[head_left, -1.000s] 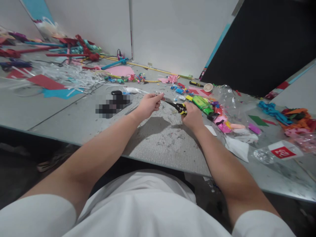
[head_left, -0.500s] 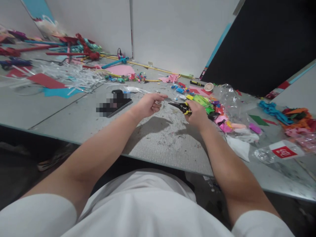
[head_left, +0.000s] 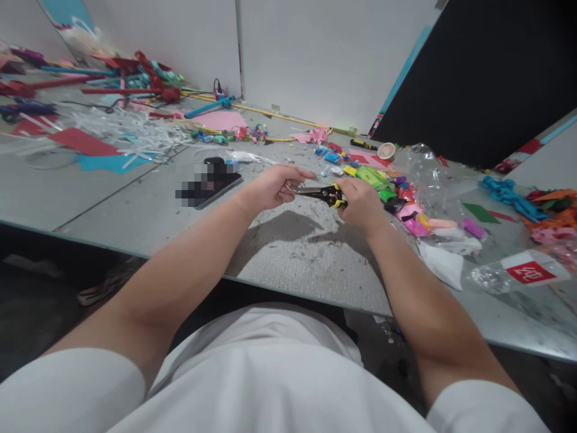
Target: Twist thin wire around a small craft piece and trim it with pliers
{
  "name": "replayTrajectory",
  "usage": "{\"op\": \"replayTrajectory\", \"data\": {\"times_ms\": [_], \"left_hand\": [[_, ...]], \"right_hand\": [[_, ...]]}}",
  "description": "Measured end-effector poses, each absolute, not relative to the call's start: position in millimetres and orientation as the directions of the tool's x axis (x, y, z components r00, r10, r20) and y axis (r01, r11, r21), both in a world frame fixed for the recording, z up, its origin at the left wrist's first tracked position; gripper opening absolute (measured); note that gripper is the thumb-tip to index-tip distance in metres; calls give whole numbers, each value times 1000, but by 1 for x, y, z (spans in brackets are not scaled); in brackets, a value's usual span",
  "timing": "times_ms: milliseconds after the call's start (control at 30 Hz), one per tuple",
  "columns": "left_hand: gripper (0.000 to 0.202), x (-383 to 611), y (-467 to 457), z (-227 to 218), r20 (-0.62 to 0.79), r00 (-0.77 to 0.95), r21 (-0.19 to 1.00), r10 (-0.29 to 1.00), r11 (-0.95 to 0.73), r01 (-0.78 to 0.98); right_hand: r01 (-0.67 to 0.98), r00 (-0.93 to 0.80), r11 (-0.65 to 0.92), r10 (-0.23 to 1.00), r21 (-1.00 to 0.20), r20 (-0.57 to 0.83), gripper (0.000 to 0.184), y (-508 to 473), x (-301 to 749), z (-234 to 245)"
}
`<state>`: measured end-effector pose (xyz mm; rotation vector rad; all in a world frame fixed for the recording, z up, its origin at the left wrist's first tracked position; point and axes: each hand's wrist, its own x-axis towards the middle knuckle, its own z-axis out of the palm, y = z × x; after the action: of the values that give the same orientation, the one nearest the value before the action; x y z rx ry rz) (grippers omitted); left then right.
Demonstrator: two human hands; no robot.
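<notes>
My right hand (head_left: 362, 203) grips a pair of pliers (head_left: 325, 193) with black and yellow handles, the metal jaws pointing left. My left hand (head_left: 274, 186) pinches a small thin piece, too small to name, right at the tip of the jaws. Both hands hover just above the grey table (head_left: 288, 252), over a patch strewn with tiny scraps.
A dark phone (head_left: 211, 183) lies left of my left hand. Bright foam and paper pieces (head_left: 392, 198), clear plastic bags (head_left: 509, 273) and a white sheet (head_left: 444, 264) crowd the right. White shreds (head_left: 130, 135) and coloured sticks (head_left: 135, 78) fill the far left.
The pliers have swung from tilted down-right to nearly level, and both hands have shifted slightly right and closer together. The view has tilted a little.
</notes>
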<state>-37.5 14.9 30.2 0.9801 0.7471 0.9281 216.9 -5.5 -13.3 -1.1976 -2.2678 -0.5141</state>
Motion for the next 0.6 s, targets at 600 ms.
{"op": "replayTrajectory", "data": {"times_ms": [600], "left_hand": [[15, -38, 10, 37, -228, 464, 897, 856, 370, -242]], "right_hand": [[855, -465, 512, 696, 75, 548, 53, -10, 217, -10]]}}
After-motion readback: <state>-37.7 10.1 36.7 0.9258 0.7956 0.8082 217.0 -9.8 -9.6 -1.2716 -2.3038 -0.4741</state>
